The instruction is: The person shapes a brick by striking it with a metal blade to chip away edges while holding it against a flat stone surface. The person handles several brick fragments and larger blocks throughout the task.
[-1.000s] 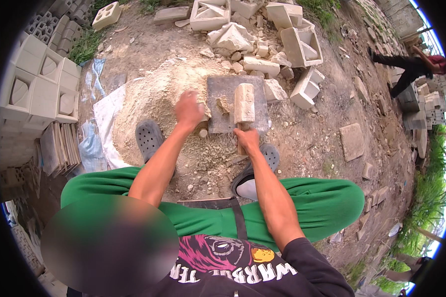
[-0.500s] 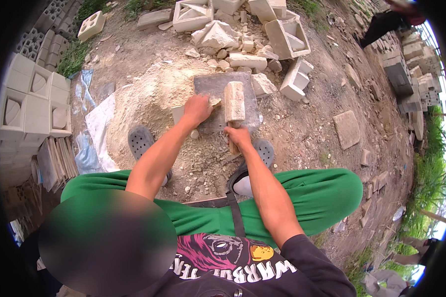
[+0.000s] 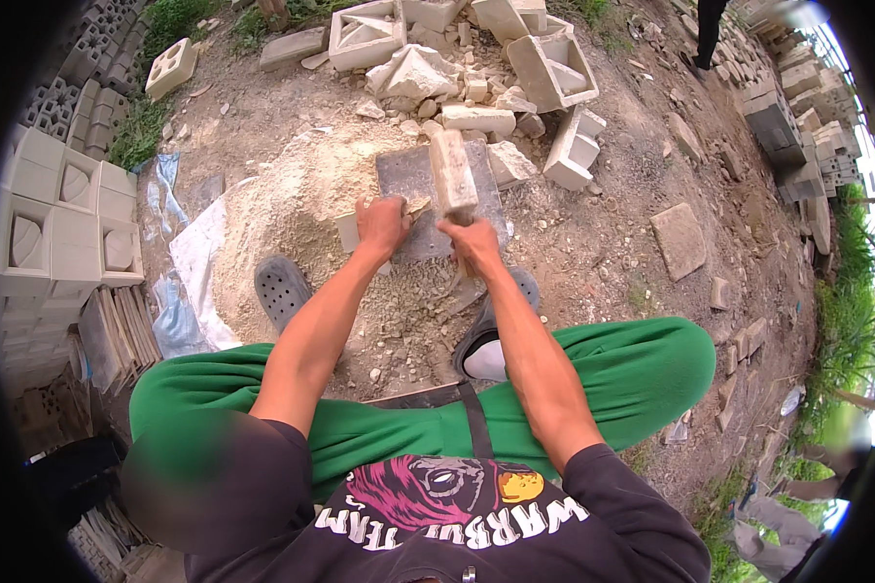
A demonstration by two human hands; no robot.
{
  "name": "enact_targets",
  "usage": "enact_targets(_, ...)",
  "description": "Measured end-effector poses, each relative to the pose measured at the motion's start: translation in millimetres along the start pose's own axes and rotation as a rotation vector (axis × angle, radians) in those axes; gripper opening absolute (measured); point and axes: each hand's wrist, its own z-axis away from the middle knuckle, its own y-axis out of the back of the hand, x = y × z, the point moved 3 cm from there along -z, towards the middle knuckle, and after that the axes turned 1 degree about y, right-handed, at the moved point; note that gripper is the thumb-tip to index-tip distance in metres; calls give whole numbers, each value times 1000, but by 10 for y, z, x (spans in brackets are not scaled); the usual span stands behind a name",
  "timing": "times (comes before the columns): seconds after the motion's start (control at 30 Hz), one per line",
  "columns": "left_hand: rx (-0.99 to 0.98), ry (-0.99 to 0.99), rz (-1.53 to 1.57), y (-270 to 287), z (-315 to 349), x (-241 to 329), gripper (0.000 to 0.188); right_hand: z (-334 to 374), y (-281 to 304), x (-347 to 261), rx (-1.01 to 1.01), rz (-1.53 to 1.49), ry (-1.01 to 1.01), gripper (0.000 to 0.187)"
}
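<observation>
My right hand (image 3: 471,243) is wrapped round the short handle of a wooden mallet (image 3: 453,180). The mallet's thick, pale, worn head points away from me, above a dark flat slab (image 3: 399,175) on the ground. Closed on a pale piece of block (image 3: 348,231), my left hand (image 3: 383,225) sits at the slab's left edge. Parts of that piece show on both sides of the fingers; the rest is hidden under the hand. The mallet head is beside the left hand and apart from it.
Pale rubble and powder (image 3: 301,185) heap up left of the slab. Broken hollow blocks (image 3: 552,73) lie beyond it. Stacked decorative blocks (image 3: 73,209) stand at the left. My grey clogs (image 3: 282,291) flank the work. Another person's leg (image 3: 710,34) shows at the far right.
The mallet head has tilted slightly left and swung a little; my right hand has turned with it. My left hand keeps its hold. The person at the far right has shifted toward the picture's edge.
</observation>
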Motion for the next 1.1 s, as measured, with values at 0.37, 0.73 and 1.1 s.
enact_targets(0.37,22,-5,6,-37,-29,118,28,-175,-113,527,68,32,179,29)
enact_targets(0.73,21,2,15,22,59,72,23,-9,79,-366,46,19,178,30)
enact_targets(1.1,72,-30,5,10,22,96,17,-154,-56,383,-54,83,-34,39)
